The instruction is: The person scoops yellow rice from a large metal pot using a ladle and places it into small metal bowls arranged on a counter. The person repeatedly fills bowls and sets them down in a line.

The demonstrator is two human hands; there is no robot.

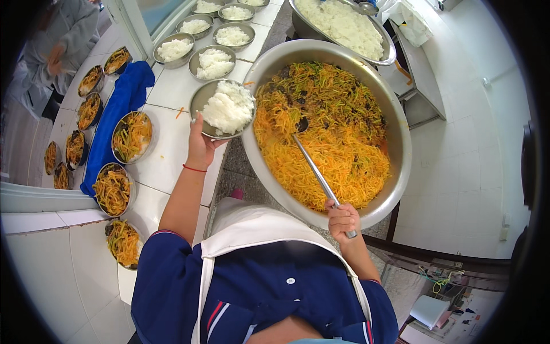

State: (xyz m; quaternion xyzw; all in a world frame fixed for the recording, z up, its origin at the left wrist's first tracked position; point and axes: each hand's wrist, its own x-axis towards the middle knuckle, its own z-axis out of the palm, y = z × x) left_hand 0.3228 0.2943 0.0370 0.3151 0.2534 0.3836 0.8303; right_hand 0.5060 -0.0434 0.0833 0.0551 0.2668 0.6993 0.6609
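My left hand [203, 144] grips the near rim of a metal bowl [198, 96] with white rice [230, 107] in it, held at the left edge of a large metal basin [399, 142]. Shredded orange and green vegetables [318, 172] with dark pieces fill the basin. In my right hand [343, 219] is the handle of a long metal ladle [316, 165]. The ladle's head lies among the vegetables, partly covered by them.
More bowls of rice [212, 63] stand on the white tiled counter [172, 90]. Bowls topped with vegetables [114, 189] line its left side by a blue cloth [116, 116]. A second basin [386, 47] holds rice. A person [64, 43] stands beyond the opening.
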